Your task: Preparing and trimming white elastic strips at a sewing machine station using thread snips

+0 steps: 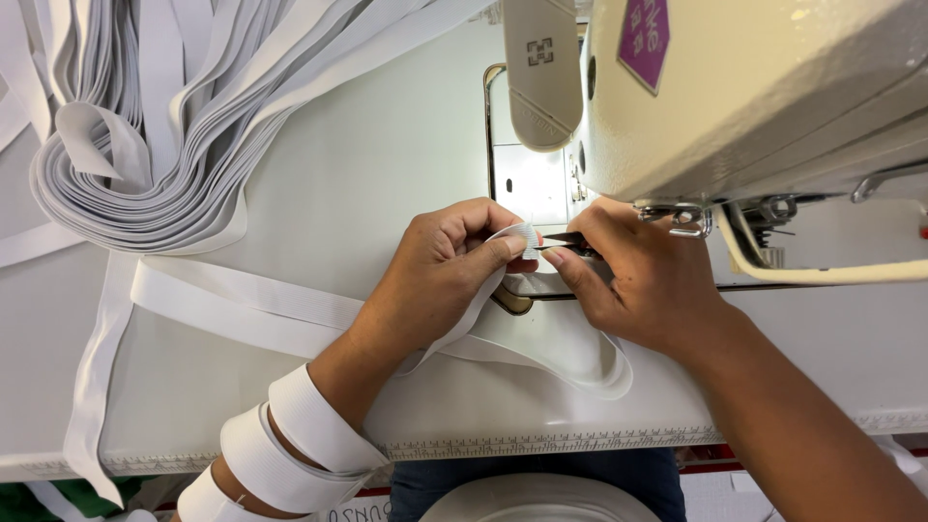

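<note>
the white table (387,164) carries a cream sewing machine (754,87) at the right and a big pile of white elastic bands (145,145) at the upper left. a loop of white elastic band (541,348) lies in front of the machine, and its end goes up to the hands. the left hand (445,266) pinches this end, fingers closed on it. the right hand (643,275) is closed around small dark snips (570,242), whose tip touches the band end.

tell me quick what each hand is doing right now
Left hand: closed, pinching the end of a white elastic band.
Right hand: closed on small dark snips at the band's end.
</note>
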